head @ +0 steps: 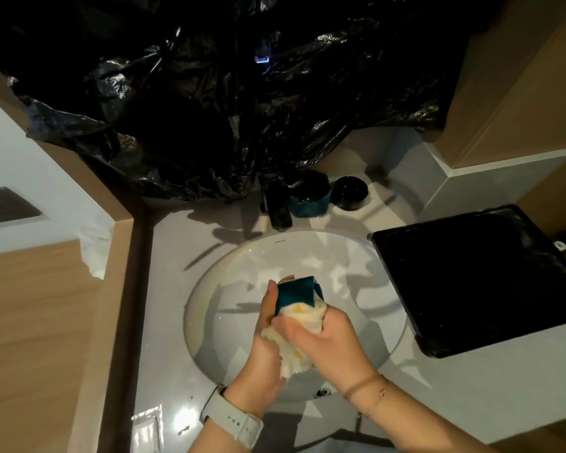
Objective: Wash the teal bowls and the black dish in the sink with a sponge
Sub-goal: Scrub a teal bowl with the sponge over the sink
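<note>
Scrubbing teal bowl (296, 291) over sink (209, 322).
Left hand (268, 341) grips bowl; right hand (321, 338) clutches soapy sponge (303, 313); best keep bowl low, rotate it.

The scene is dim, with the upper half nearly black where crumpled black plastic sheeting (229, 93) swallows detail except for thin specular glints. Hard light falls from above and behind, casting sharp-edged, star-like bright patches and dark shadows across the white sink basin (366, 289). A small glare spot shines on the desk (177, 416) at 7 o'clock. Wide-angle distortion bends the edges; everything looks slightly soft.
</note>
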`<action>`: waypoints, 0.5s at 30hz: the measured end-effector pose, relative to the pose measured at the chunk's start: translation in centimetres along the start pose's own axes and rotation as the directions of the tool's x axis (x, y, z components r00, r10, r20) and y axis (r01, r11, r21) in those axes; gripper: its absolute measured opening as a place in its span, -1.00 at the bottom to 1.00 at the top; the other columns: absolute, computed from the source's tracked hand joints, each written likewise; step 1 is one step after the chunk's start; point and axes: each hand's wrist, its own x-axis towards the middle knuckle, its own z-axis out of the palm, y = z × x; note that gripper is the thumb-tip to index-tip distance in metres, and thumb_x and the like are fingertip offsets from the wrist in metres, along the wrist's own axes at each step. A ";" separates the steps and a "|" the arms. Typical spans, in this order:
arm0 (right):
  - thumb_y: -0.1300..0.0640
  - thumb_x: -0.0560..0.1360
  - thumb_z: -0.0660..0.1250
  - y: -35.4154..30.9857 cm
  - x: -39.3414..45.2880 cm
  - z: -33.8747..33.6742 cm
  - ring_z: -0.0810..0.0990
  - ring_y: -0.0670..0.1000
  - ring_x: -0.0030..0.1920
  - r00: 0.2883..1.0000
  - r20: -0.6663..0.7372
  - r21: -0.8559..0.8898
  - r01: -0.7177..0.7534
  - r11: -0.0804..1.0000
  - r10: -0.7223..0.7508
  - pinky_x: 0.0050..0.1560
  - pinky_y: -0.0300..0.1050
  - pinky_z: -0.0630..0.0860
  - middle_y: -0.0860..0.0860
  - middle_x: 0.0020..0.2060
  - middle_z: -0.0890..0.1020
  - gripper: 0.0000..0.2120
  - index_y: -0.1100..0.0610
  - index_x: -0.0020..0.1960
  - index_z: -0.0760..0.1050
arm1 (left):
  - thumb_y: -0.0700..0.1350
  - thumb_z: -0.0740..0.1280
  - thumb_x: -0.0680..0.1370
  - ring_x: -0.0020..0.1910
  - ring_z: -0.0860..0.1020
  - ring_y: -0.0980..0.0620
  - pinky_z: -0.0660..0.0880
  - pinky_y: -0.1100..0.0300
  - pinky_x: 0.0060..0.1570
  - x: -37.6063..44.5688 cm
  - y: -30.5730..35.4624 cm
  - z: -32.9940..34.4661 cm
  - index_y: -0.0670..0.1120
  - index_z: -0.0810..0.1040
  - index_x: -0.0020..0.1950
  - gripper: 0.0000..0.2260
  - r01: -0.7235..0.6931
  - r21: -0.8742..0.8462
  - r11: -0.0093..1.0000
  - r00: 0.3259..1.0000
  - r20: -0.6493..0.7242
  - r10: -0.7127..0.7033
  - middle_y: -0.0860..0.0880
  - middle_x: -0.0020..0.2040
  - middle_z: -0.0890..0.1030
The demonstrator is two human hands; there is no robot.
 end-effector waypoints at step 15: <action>-0.03 0.39 0.38 -1.5 0.0 -0.8 0.67 0.04 -0.11 0.995 0.023 0.342 -0.096 0.935 0.094 -0.07 -0.11 0.58 0.12 -0.18 0.69 -0.72 0.17 -0.09 0.65 | 0.47 0.14 0.45 0.20 0.53 0.33 0.48 0.45 0.06 0.2 0.1 -1.4 0.31 0.27 0.40 -0.44 -0.293 0.563 0.773 0.956 0.158 0.247 0.14 0.30 0.49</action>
